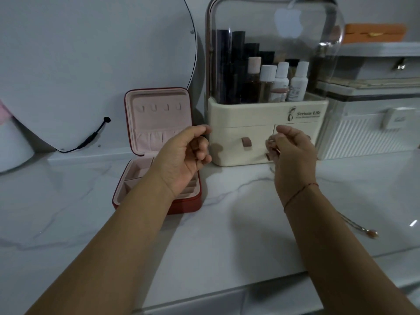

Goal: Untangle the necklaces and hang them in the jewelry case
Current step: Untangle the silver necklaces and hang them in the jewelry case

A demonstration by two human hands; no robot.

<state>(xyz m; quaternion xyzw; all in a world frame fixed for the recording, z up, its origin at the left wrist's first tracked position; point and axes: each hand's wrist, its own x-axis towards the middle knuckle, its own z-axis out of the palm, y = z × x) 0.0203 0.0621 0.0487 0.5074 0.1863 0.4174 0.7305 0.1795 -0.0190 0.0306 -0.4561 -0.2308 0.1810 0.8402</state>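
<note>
White marble counter [227, 223], both forearms reaching in over it from the near edge. Round mirror [91, 64] leans on the wall far left of the left hand, black cable [93, 137] plugged into its lower edge. Cream cosmetic organizer [261, 114] with clear dome lid sits right behind both hands and shows in the gap between them; bottles [281, 80] upright inside, brown drawer pull [246, 142] between the hands. White ribbed box [363, 133] just right of the right hand, touching or nearly touching the organizer. Red jewelry case [159, 114] open under and behind the left hand: lid upright with pink lining, row of hooks [159, 108] bare, tray compartments partly hidden by the wrist. Left hand [181, 158] raised off the counter, palm turned inward, fingers curled, thumb tip near the index finger; can't tell if it pinches anything. Right hand [293, 160] raised at the same height, well apart from the left, fingertips pinching a small shiny bit of fine chain [271, 142]; too thin to trace further. Second necklace [354, 223] lies on the counter right of the right forearm, pendant [372, 234] at its near end. Red thread [300, 193] around the right wrist.
</note>
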